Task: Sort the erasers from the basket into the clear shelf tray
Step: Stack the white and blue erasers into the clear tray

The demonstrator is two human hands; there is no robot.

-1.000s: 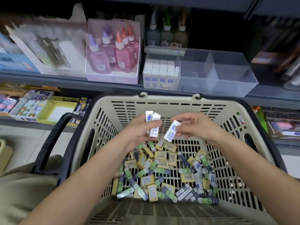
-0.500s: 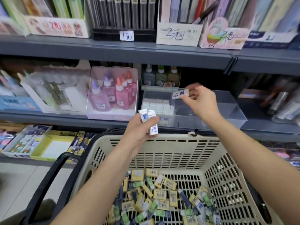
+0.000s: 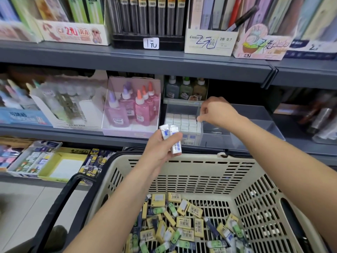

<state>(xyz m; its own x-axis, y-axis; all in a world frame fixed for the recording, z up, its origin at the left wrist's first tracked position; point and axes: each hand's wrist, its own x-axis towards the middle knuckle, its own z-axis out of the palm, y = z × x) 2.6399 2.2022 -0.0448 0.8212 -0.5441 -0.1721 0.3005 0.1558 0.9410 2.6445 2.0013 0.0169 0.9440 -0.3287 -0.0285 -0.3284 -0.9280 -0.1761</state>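
Left hand [image 3: 160,149] above beige basket [image 3: 191,158] rim, fingers curled around two white erasers [image 3: 172,137], clear shelf tray [image 3: 215,141] behind, rowed white erasers [image 3: 182,122] in left compartment, right hand [image 3: 218,112] over them, fingers curled down, grip unclear, loose erasers [image 3: 184,225] on basket floor

Dark grey metal store shelves [image 3: 127,59] span the frame in 3 tiers. Top centre stands a black rack of slim dark tubes [image 3: 147,17]; mid-frame, a clear box of pink glue bottles [image 3: 131,108]. At lower left lie a yellow open cardboard box [image 3: 73,156] and pale tiled floor [image 3: 20,203].
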